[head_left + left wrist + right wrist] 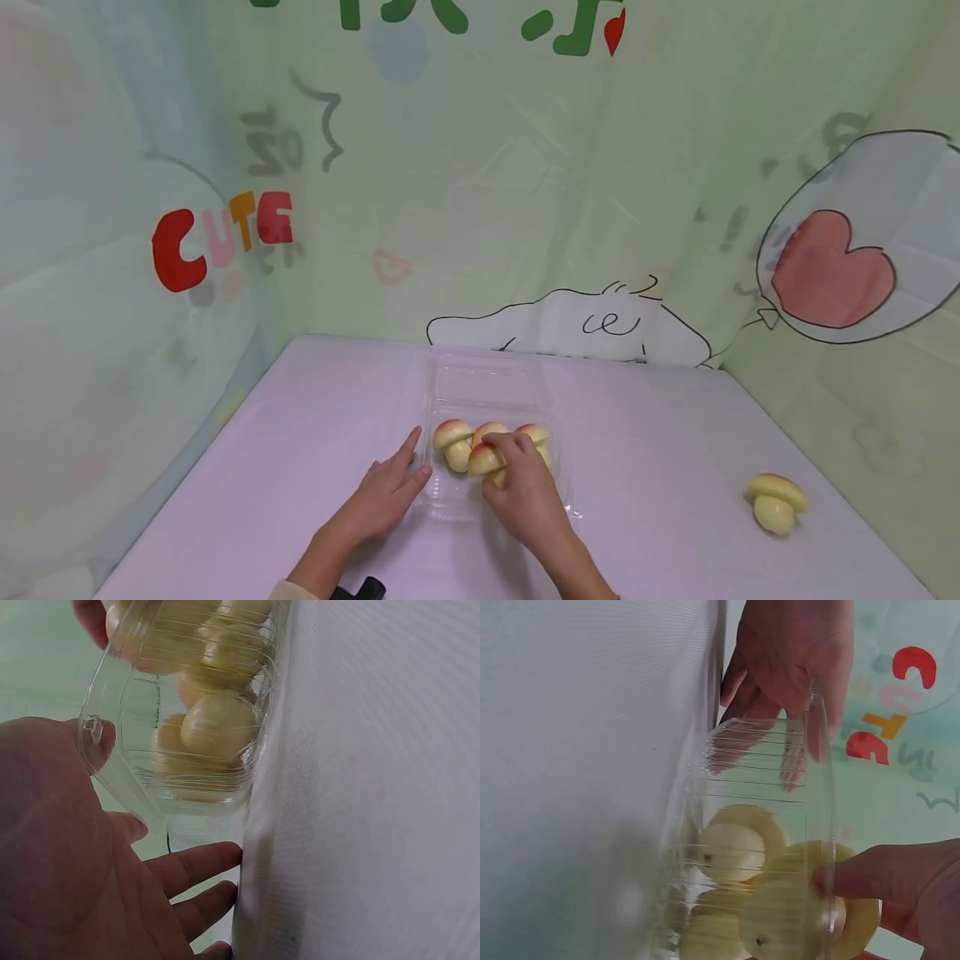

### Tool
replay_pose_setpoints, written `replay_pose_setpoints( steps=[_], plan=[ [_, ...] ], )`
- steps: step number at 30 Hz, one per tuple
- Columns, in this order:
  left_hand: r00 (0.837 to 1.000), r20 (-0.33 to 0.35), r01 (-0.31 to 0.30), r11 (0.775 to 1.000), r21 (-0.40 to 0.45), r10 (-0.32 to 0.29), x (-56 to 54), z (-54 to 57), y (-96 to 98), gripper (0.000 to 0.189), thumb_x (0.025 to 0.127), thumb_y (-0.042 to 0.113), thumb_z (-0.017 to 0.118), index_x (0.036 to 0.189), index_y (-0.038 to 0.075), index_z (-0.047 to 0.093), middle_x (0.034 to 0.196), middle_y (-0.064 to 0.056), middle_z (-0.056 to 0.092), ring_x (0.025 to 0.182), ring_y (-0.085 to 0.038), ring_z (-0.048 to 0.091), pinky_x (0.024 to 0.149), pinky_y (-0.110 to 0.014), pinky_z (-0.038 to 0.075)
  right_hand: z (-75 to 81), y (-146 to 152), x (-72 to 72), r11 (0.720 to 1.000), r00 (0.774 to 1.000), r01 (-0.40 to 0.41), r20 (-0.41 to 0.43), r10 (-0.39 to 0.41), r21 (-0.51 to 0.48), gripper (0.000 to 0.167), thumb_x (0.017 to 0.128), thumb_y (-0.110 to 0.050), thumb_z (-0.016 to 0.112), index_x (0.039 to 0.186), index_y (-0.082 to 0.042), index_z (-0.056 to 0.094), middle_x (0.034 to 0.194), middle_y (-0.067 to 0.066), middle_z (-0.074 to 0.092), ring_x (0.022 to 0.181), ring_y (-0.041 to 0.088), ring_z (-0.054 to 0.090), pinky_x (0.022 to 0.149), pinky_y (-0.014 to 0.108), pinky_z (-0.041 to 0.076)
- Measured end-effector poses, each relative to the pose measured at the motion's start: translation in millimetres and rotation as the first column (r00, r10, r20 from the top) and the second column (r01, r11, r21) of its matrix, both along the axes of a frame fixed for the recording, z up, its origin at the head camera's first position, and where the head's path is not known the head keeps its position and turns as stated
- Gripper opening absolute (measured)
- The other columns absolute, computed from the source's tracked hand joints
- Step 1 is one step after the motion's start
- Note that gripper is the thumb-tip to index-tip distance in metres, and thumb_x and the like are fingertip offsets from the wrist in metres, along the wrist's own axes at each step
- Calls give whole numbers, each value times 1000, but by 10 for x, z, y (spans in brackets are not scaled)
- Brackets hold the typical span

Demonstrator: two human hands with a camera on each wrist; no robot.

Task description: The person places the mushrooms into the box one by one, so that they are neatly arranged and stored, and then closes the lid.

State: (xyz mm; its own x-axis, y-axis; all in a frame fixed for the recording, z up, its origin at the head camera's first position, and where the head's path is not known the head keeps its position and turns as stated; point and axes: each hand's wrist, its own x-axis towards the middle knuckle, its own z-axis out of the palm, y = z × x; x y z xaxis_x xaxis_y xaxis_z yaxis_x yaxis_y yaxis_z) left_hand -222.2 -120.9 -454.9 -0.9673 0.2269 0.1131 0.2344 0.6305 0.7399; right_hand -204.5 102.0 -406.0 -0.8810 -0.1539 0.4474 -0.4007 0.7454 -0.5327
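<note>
A clear plastic clamshell box (447,503) stands on the table with its lid folded back. Inside it sit several pale yellow mushroom-shaped pieces with reddish caps, such as the left toy mushroom (457,456). My right hand (527,498) pinches another toy mushroom (483,460) between thumb and fingers over the front part of the box. My left hand (384,497) is beside the box's left side, fingers extended. In the left wrist view, the left thumb (101,742) is at the clear rim, and the other fingers stretch along the outside.
One more toy mushroom (777,503) stands apart on the table's right side. The transparent lid (487,385) lies behind the box. A black object (368,590) shows at the bottom edge near the left forearm. Printed cloth walls (487,208) enclose the table (660,467) at the back and sides.
</note>
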Motion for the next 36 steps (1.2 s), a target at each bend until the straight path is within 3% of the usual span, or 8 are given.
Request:
replay_pose_setpoints(
  steps=[7, 22, 36],
  plan=[
    [1000, 6, -9, 1000, 2, 9, 8, 6, 2, 66, 109, 39, 49, 164, 10, 27, 149, -27, 55, 148, -47, 41, 121, -74, 13, -33, -20, -41, 999, 999, -30, 40, 29, 17, 51, 71, 6, 74, 120, -8, 71, 113, 8, 64, 88, 16, 58, 73, 30, 49],
    [1000, 1, -1, 1000, 6, 1, 12, 13, 2, 67, 109, 41, 49, 164, 10, 28, 149, -27, 55, 148, -47, 40, 121, -74, 13, -57, -24, -82, 999, 998, -37, 49, 35, 36, 48, 65, 4, 76, 111, -9, 73, 108, 10, 68, 90, 20, 63, 70, 32, 49],
    [1000, -12, 0, 1000, -3, 0, 15, 13, 4, 67, 108, 40, 49, 164, 10, 28, 150, -27, 54, 148, -48, 40, 120, -75, 14, -51, -12, -98, 997, 996, -66, 69, 63, 49, 43, 67, 2, 78, 109, -7, 75, 106, 8, 71, 97, 25, 67, 82, 42, 57]
  ],
)
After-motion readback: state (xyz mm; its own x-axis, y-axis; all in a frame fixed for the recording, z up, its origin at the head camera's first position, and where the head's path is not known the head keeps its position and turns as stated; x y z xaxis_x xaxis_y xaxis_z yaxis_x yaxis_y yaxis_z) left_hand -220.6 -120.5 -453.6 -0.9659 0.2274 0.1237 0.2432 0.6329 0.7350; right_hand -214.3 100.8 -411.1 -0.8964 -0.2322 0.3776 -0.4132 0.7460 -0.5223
